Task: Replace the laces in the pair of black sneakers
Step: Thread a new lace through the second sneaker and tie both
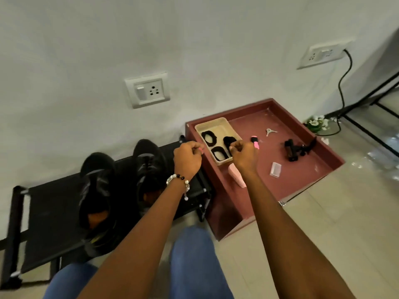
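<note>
- I am looking down at my two bare forearms stretched out over my blue-jeaned knees, towards a white wall.
- My left hand, with a pearl and black bead bracelet on the wrist, is curled into a loose fist. Something small and pink shows at its fingertips, but I cannot tell whether I am pinching it.
- My right hand is also curled, hovering over the near corner of a shallow cream plastic tray. I cannot tell whether it grips anything.
- The cream tray holds three coiled black shoelaces, probably gathered there so the replacements stay together and close to hand.
- The tray sits in a large dark red open box on the floor, beside the wall.
- Also in the box: a small set of silver keys, a pink and black highlighter-like marker, a pale pink oblong case, a clear little plastic box and some black clips.
- The pair of black sneakers stands side by side on a low black fabric shoe rack to my left, toes towards the wall, within easy reach for lacing.
- Two white wall sockets are visible; a black cable runs from the farther one.
- I can read no brand, label or writing anywhere.
</note>
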The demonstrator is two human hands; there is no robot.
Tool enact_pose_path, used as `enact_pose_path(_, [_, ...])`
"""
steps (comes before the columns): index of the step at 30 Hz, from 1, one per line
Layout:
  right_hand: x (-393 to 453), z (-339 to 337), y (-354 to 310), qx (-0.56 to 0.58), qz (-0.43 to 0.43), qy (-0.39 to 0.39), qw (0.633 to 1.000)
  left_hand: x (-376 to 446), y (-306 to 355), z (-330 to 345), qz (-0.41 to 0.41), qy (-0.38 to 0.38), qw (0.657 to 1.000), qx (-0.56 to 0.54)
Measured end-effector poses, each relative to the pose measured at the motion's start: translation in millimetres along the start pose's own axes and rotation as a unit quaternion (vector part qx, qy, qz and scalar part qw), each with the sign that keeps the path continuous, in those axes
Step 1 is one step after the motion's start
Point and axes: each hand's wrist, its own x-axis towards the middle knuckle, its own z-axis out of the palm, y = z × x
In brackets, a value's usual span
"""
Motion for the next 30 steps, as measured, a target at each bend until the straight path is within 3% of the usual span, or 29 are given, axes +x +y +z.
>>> enact_pose_path(3, [35,-4,16,-0.151,-0.008,-0.005,0.989,22,-1,30,0.022,-0.009,0.999,0.041])
enact_pose_path(8, [76,23,33,-0.36,-0.058,-0.119,0.923,51,-14,63,0.052,-0.004,0.994,0.093])
enact_pose_path(11, [85,37,40,-0.419,-0.084,-0.128,0.895,62,-20,70,0.05,0.009,0.991,0.124])
enact_pose_path(16, [91,46,41,-0.429,-0.094,-0.1,0.893,68,-21,73,0.06,0.017,0.99,0.128])
enact_pose_path(21, [93,32,19,-0.253,0.012,-0.051,0.966,64,-20,61,0.04,0.021,0.996,0.071])
enact_pose_path(24, [76,19,-5,-0.001,0.058,-0.059,0.997,54,-8,44,-0.009,0.025,1.0,0.002])
enact_pose_path(27, [42,4,-40,0.206,0.069,-0.089,0.972,42,4,22,-0.07,0.03,0.991,-0.11])
enact_pose_path(30, [2,-6,-76,0.315,0.077,-0.148,0.934,26,15,-7,-0.114,0.017,0.976,-0.186])
